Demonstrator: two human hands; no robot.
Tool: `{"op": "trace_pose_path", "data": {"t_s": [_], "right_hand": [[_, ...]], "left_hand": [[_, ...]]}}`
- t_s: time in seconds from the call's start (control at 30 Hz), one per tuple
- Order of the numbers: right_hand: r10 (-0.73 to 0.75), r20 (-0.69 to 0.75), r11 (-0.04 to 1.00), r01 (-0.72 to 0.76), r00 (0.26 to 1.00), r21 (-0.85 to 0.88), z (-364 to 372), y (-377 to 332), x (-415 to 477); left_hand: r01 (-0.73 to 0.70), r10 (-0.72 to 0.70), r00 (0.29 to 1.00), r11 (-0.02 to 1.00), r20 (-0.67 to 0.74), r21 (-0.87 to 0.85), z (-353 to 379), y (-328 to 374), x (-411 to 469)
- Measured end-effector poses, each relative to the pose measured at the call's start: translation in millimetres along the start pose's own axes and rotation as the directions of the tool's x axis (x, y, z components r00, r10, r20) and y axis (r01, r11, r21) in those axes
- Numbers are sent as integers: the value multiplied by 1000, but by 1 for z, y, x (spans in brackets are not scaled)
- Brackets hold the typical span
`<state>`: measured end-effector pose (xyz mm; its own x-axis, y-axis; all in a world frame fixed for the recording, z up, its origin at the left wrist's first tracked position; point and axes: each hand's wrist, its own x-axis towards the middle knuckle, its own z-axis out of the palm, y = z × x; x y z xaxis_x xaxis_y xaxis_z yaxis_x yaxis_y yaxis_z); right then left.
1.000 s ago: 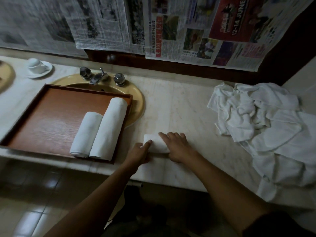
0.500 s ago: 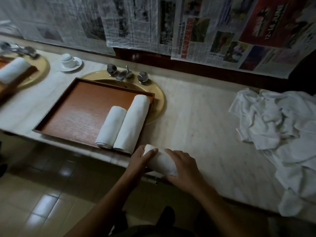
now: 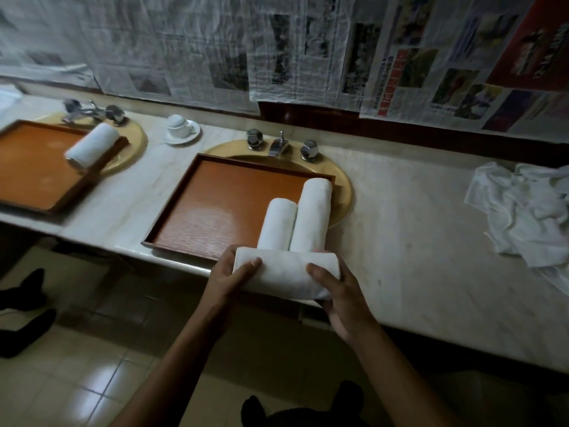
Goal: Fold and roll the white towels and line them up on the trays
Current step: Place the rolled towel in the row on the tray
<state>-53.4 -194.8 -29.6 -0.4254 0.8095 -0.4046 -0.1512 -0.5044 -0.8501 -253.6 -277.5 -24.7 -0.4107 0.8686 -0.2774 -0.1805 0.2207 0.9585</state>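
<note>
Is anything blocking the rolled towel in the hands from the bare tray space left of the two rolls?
Nothing visible does. The rolled towel, held crosswise by the left hand and right hand, hangs before the two rolls' near ends; the tray floor to their left lies bare.

Both arms in shot now: left hand (image 3: 229,280) and right hand (image 3: 341,298) are bare, and the forearms are uncovered right down to the bottom edge of the view. Low between them sits a patch of dark clothing (image 3: 295,414), too dim to identify.
</note>
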Motion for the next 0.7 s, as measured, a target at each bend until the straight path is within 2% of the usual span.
{"op": "trace_pose_path", "data": {"t_s": [0.1, 0.23, 0.33, 0.43, 0.57, 0.7], "right_hand": [[-61, -37, 998, 60, 997, -32, 31, 8, 10], [-142, -68, 939, 112, 988, -325, 62, 1, 38], [-162, -43, 868, 121, 986, -482, 79, -16, 72], [-165, 83, 761, 181, 983, -624, 98, -43, 112], [-76, 182, 645, 188, 980, -741, 127, -64, 173], [31, 182, 411, 153, 983, -898, 153, -63, 235]], "left_hand": [[-23, 24, 999, 999, -47, 31, -28, 7, -4], [-55, 60, 995, 997, -82, 58, -55, 10, -1], [-66, 80, 993, 986, -86, 153, -71, 6, 8], [-96, 109, 994, 944, -24, 317, -88, 5, 26], [-96, 94, 995, 848, 29, 521, -99, 2, 64], [29, -48, 999, 814, 18, 580, -98, -7, 103]]}}
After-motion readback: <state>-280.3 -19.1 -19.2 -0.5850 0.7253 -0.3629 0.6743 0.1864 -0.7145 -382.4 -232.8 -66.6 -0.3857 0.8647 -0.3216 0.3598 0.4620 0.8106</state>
